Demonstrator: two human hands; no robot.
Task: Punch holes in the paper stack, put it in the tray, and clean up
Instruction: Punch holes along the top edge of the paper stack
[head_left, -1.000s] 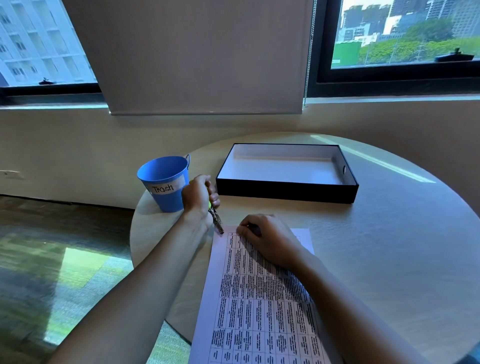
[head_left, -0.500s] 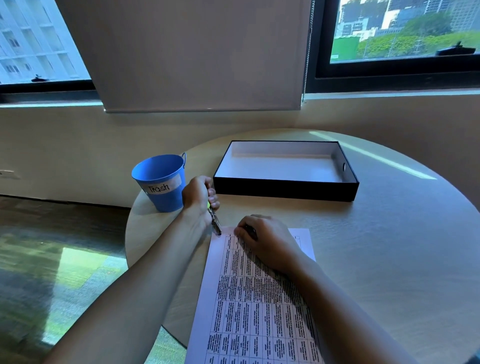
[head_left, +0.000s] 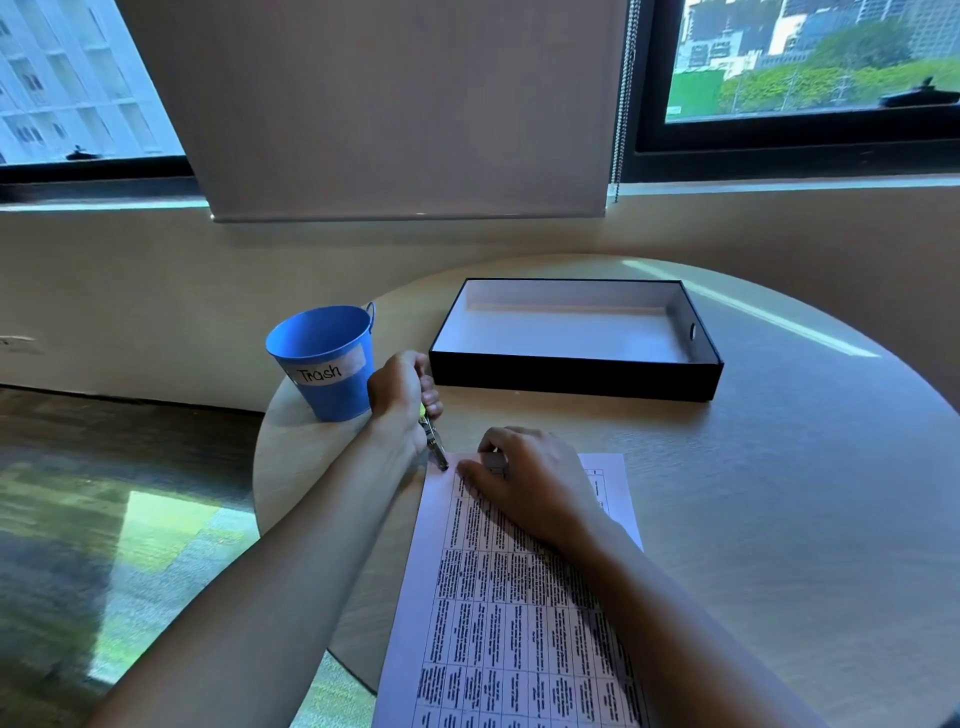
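- Left hand (head_left: 402, 395) fingers clamped round hole punch (head_left: 434, 441), tip at paper stack (head_left: 519, 623) top-left corner.
- Right hand (head_left: 530, 478) fingers loosely bent, pressing paper stack down.

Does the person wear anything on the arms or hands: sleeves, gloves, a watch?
No. Both forearms are bare to the picture's edge, with no sleeve in view. The left hand and right hand have no gloves, and no watch or bracelet shows at either wrist.

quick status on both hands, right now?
Left hand: grips the hole punch, its tip at the far left corner of the paper stack.
Right hand: rests on the paper stack, fingers bent, pressing it down; holds nothing.
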